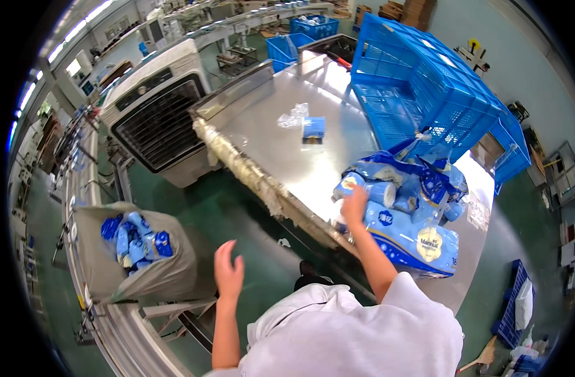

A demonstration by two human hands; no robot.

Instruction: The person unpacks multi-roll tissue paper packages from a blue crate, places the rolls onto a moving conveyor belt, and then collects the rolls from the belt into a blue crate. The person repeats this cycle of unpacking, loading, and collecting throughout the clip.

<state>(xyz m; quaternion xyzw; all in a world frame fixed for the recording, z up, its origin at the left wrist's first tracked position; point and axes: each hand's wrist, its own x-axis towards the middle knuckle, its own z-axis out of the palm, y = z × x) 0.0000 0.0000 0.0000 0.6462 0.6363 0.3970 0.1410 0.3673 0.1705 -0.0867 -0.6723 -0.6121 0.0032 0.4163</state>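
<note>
My left hand (228,269) hangs over the floor in front of me, fingers and thumb apart, holding nothing. My right hand (355,206) reaches over the metal table (268,141) to the paper rolls (380,193), which are wrapped in blue with white ends. It is against the rolls at the left side of the heap; its fingers are partly hidden and blurred, so whether it grips one cannot be told. Those rolls spill from an opened blue plastic bag (435,182). Just in front lies a blue and white pack of rolls (419,242).
Blue plastic crates (435,78) stand on the table's far right. A small blue packet (313,127) and clear film (294,116) lie mid-table. At left a grey sack (180,251) holds blue wrappers. A large air cooler (158,119) stands beyond the table's left edge.
</note>
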